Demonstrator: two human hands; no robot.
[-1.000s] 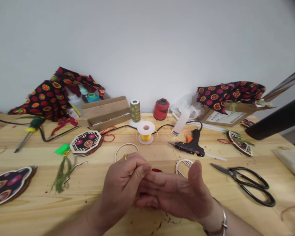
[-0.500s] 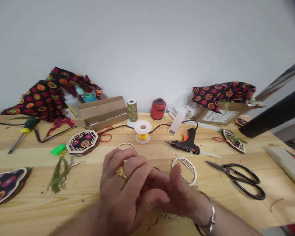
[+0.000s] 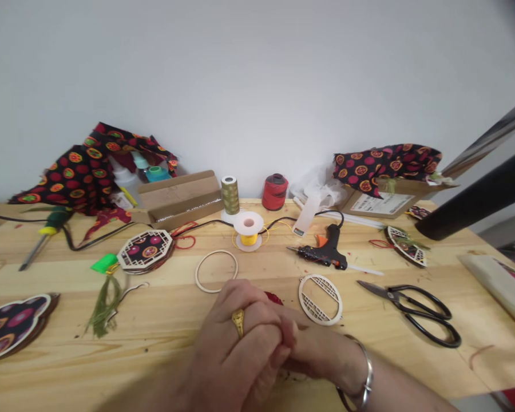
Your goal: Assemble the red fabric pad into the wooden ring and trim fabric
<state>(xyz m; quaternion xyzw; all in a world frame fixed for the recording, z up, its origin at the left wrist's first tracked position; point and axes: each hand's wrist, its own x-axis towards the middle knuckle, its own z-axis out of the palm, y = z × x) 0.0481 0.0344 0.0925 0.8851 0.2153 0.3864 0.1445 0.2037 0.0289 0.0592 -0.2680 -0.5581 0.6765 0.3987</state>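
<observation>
Wood hoop (image 3: 217, 250) lies on the worktop (image 3: 124, 366), just behind the left hand (image 3: 236, 355), which wears a gold ring (image 3: 238, 321). Hands pressed together near the front edge, left over right hand (image 3: 321, 355); anything between them hidden. Red scrap (image 3: 273, 297) partly covered by the knuckles, can't make it out. Lattice wood ring (image 3: 320, 299) just right of them, not touching.

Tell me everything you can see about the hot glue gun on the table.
The hot glue gun is black, apparently plastic, with a small orange part near its top and a narrow nozzle pointing left. It lies on its side on the wooden table, handle towards the wall. A thin white glue stick runs out from its rear, and a black cord leaves the handle end. No hand touches it.
</observation>
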